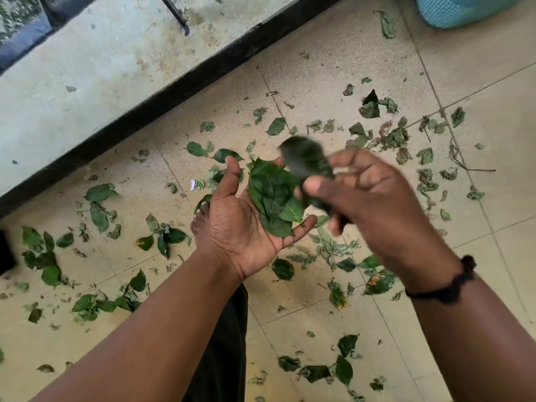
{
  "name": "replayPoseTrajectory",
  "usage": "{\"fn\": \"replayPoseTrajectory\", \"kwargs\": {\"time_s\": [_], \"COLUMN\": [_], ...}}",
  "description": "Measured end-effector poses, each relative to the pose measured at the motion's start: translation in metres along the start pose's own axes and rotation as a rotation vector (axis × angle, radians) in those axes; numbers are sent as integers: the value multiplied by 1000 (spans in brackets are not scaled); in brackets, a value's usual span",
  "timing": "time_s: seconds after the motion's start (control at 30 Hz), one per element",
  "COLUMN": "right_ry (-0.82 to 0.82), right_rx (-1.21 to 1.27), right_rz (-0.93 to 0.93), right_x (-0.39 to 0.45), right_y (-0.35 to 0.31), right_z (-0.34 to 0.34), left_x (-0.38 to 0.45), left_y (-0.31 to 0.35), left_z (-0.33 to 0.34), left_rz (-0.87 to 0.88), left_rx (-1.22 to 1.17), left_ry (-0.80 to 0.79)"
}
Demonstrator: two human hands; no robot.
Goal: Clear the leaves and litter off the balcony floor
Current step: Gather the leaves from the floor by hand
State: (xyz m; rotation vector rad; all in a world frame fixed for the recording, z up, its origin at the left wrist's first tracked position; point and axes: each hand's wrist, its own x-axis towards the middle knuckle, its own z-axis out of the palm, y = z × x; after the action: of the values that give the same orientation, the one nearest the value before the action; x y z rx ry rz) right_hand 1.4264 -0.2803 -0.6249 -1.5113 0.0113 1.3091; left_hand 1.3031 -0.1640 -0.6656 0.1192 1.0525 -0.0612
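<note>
1. Left hand (pixel 240 224) lies palm up and flat, fingers spread, carrying a small stack of flat green leaves (pixel 274 195) that isn't gripped.
2. Right hand (pixel 368 192) pinches one dark green leaf (pixel 304 159), too blurry for details, just above the stack.
3. Loads more scattered leaves (pixel 98 210) on the beige tiled floor (pixel 333 53).
4. They're probably featherlight and floppy, and the dry ones crumbly, so pinch by an edge or stem.
5. The stack's long axis runs along the palm, tips toward the black kerb (pixel 174 94).

Scattered leaves (pixel 98 211) are covering most of the tiled floor (pixel 478 256). A black kerb (pixel 162 105) is bounding it far left. A blue container (pixel 461 10) is blocking the far right corner. The right-hand tiles are lying barest.
</note>
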Motion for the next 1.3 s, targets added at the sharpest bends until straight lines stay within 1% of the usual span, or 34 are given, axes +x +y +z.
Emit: {"fn": "replayPoseTrajectory", "kwargs": {"time_s": [0.03,0.1,0.2,0.23,0.27,0.3,0.33,0.4,0.43,0.47,0.5,0.57,0.63,0.67,0.73,0.8,0.93,1.07,1.2,1.27,1.3], "right_ry": [-21,38,141,157,161,147,122,80,101,172,275,454,532,529,470,439,410,506,580,548,510], "right_rx": [-83,-340,-904,-1002,-1031,-1016,-943,-645,-500,-424,-412,-513,-751,-893,-1118,-1210,-1245,-1174,-974,-816,-696], "right_rz": [39,32,-70,-85,-93,-97,-96,-84,-98,-133,-172,-184,-96,-39,80,144,126,50,-47,-61,-59], "right_x": [-7,-13,-12,-11,-12,-13,-14,-8,2,18,40,96,150,174,206,226,242,227,192,167,151], "right_y": [2,13,28,30,28,24,17,2,-4,-5,-3,7,23,30,36,34,31,35,30,28,26], "right_z": [7,20,29,29,28,26,24,16,8,-4,-19,-50,-85,-102,-127,-142,-146,-142,-130,-117,-107], "left_x": [0,-1,-1,-1,-1,-2,-3,-5,-5,-5,-6,-6,-6,-6,-7,-7,-5,-3,-2,-2,-1], "left_y": [-2,-6,-10,-11,-12,-12,-11,-9,-8,-6,-5,-2,2,4,9,15,24,25,24,23,23], "left_z": [1,3,7,9,9,9,9,9,9,10,10,10,9,8,4,1,0,5,6,5,4], "left_rz": [-3,3,15,18,20,20,14,-8,-16,-18,-18,-17,-22,-21,-11,1,14,23,56,76,85], "left_rx": [-8,-16,30,43,55,66,78,96,96,95,95,99,97,96,94,95,127,142,136,127,123], "left_ry": [5,14,5,-1,-3,-4,-9,-22,-24,-25,-25,-24,-19,-17,-11,-6,17,27,24,36,46]}}
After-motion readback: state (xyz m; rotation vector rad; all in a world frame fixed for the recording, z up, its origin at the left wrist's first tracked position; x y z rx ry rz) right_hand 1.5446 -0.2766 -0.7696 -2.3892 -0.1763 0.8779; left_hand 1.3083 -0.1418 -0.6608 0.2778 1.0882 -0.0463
